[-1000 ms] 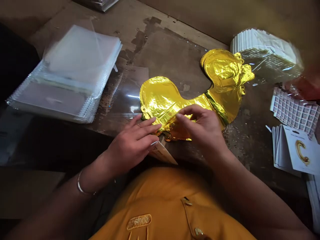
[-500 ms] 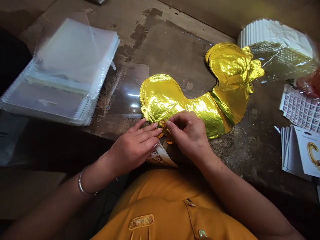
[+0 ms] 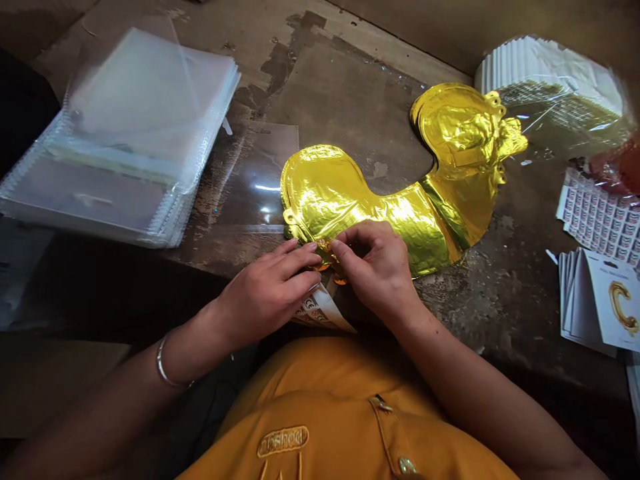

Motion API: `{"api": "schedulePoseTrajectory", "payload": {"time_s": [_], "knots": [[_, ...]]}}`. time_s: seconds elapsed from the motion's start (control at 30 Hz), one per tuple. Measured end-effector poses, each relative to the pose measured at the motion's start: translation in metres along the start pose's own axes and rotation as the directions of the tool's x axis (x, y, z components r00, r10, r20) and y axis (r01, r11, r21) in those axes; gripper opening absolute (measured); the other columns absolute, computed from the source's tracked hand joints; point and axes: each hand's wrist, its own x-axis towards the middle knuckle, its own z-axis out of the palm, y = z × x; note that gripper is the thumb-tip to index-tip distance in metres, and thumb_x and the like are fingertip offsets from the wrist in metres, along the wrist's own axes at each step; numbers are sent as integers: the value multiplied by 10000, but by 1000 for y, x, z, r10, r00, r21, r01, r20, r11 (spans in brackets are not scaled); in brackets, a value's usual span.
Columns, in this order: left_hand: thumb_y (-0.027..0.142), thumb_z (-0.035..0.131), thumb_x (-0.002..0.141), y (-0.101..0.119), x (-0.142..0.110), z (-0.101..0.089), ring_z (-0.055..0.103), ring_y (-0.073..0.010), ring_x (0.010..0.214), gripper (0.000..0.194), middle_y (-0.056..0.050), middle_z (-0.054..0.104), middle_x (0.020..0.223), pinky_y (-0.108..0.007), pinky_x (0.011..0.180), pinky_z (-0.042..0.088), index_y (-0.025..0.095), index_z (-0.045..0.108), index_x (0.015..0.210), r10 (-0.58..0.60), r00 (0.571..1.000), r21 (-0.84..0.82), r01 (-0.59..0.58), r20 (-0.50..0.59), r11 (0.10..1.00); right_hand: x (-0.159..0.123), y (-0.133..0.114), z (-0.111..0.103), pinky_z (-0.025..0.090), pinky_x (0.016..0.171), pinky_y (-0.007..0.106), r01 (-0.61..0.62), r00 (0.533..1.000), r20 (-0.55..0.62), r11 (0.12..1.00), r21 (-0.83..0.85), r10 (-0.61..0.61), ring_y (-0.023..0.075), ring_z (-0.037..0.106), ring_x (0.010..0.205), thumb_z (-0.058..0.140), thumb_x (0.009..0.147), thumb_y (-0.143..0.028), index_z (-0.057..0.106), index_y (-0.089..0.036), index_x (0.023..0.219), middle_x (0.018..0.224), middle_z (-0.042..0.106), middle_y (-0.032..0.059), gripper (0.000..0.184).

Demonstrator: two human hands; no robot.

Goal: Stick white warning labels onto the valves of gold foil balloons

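A flat gold foil balloon (image 3: 345, 190), with more foil layers under it, lies curved on the table before me. My left hand (image 3: 265, 287) rests at its near end, fingers stretched and fingertips on the foil. Out from under the left thumb juts a curled sticker sheet (image 3: 323, 313) with printed marks; the hand appears to hold it, but the grip is hidden. My right hand (image 3: 377, 267) pinches thumb and index finger at a small printed sticker (image 3: 324, 245) on the balloon's near edge. The two hands' fingertips nearly meet there.
Clear plastic sleeves (image 3: 135, 127) are stacked at left; a single clear sleeve (image 3: 250, 200) lies beside the balloon. At right are a bagged white stack (image 3: 555, 80), a label sheet (image 3: 600, 217) and folded cards (image 3: 613, 300) with a balloon picture. The table's front edge runs beneath my hands.
Both hands keep nearly the same place at the balloon's edge. The left fingers have shifted slightly, and the view has moved a little.
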Motion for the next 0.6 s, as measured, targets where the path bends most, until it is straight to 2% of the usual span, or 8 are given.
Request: {"api": "schedulePoseTrajectory", "payload": {"time_s": [0.6], "knots": [[113,584,850,0,0,0,592,-247,1109,156,-134,608,1148,-435,1053,457,121,656,988,-18,1000,9,18,5,1000,-6,-2,5,404,715,343,12,998,-54,996,-85,-17,195,523,785,627,767,-242,615,-192,634,685,605,22,142]]}}
